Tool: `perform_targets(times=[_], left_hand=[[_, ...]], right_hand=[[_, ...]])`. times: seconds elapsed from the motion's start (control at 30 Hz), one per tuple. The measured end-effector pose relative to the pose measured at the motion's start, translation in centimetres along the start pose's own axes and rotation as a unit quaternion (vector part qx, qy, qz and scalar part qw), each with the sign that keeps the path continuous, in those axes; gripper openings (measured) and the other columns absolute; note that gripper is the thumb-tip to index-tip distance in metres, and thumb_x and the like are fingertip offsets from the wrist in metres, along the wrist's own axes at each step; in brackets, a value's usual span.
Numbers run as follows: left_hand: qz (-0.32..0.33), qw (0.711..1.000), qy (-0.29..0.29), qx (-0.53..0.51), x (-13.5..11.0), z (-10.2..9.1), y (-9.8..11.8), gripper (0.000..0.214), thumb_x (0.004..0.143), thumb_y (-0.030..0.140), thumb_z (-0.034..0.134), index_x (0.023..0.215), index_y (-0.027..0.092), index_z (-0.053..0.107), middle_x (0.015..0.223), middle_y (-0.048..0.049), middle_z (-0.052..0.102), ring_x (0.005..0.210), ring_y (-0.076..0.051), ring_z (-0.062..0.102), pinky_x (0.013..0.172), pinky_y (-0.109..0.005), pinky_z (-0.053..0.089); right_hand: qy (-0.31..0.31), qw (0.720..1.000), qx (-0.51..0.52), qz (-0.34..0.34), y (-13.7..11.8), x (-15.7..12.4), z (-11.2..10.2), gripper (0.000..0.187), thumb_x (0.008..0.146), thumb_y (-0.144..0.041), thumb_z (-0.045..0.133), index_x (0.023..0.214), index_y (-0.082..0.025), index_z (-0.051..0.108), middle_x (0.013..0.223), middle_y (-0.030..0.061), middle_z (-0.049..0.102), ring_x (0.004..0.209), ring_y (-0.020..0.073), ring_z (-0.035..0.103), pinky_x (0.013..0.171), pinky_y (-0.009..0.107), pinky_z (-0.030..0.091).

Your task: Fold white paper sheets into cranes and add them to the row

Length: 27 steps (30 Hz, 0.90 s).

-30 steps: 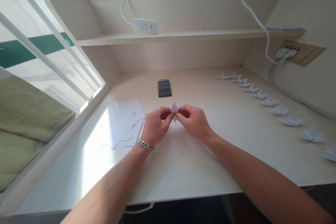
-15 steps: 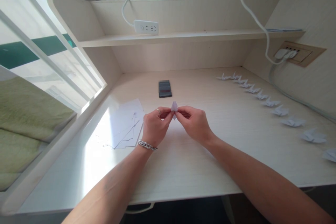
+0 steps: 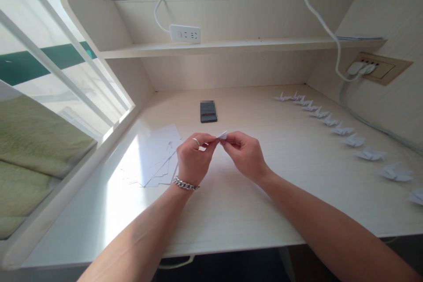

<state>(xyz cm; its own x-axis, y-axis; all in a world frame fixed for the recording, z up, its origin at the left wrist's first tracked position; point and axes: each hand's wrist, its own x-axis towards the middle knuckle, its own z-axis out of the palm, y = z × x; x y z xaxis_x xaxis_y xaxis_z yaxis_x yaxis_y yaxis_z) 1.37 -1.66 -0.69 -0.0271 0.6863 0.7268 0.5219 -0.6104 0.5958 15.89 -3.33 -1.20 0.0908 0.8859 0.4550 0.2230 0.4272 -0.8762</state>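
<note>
Both hands meet over the middle of the pale wooden desk (image 3: 231,211). My left hand (image 3: 193,158), with a ring and a chain bracelet, and my right hand (image 3: 243,154) pinch a small folded white paper piece (image 3: 222,135) between their fingertips. The piece lies tilted, nearly flat, just above the desk. A loose stack of white paper sheets (image 3: 153,158) lies left of my left hand.
A dark phone (image 3: 208,111) lies behind the hands. Several folded paper cranes (image 3: 343,131) run in a row along the right side. A power strip (image 3: 185,34) rests on the shelf. A wall socket (image 3: 376,68) with plugs and a cable is at the right.
The folded piece stood upright between the fingertips before; now it is tipped over toward the right and lies nearly flat. My left hand has rotated slightly.
</note>
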Motion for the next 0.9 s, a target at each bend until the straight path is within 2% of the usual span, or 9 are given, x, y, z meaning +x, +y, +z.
perform_targets(times=[0.17, 0.4, 0.63, 0.9], left_hand=[[-0.031, 1.000, -0.005, -0.002, 0.03, -0.08, 0.12, 0.004, 0.076, 0.025, 0.074, 0.077, 0.021, 0.073, 0.079, -0.0014, 0.075, 0.066, -0.014, 0.068, 0.065, -0.028, 0.057], [-0.053, 0.997, -0.059, -0.003, 0.13, 0.02, -0.28, 0.012, 0.081, 0.031, 0.070, 0.083, 0.020, 0.074, 0.082, -0.0040, 0.074, 0.067, -0.015, 0.068, 0.065, -0.028, 0.057], [-0.039, 0.993, -0.103, 0.033, 0.09, 0.05, -0.21, 0.010, 0.083, 0.028, 0.066, 0.085, 0.020, 0.072, 0.079, -0.0036, 0.076, 0.066, -0.016, 0.069, 0.067, -0.029, 0.056], [0.008, 0.993, -0.080, 0.090, -0.38, 0.40, 0.13, 0.013, 0.085, 0.022, 0.062, 0.090, 0.021, 0.074, 0.085, -0.0048, 0.077, 0.073, -0.018, 0.071, 0.074, -0.030, 0.056]], right_hand=[[0.000, 1.000, -0.007, 0.005, -0.08, 0.00, -0.04, 0.013, 0.084, -0.027, 0.064, 0.090, -0.020, 0.073, 0.085, 0.0040, 0.075, 0.080, 0.0188, 0.070, 0.076, 0.030, 0.054], [0.001, 1.000, -0.009, 0.012, 0.18, 0.13, -0.06, 0.012, 0.083, -0.026, 0.064, 0.089, -0.020, 0.073, 0.086, 0.0044, 0.076, 0.081, 0.0199, 0.071, 0.077, 0.031, 0.055], [-0.007, 0.999, -0.041, 0.006, 0.13, 0.08, -0.20, 0.017, 0.085, -0.026, 0.062, 0.094, -0.021, 0.075, 0.092, 0.0047, 0.077, 0.084, 0.0209, 0.071, 0.079, 0.032, 0.055], [-0.009, 0.998, -0.058, -0.002, -0.11, -0.03, -0.07, 0.019, 0.087, -0.028, 0.060, 0.096, -0.022, 0.076, 0.092, 0.0042, 0.077, 0.084, 0.0216, 0.071, 0.078, 0.032, 0.055]])
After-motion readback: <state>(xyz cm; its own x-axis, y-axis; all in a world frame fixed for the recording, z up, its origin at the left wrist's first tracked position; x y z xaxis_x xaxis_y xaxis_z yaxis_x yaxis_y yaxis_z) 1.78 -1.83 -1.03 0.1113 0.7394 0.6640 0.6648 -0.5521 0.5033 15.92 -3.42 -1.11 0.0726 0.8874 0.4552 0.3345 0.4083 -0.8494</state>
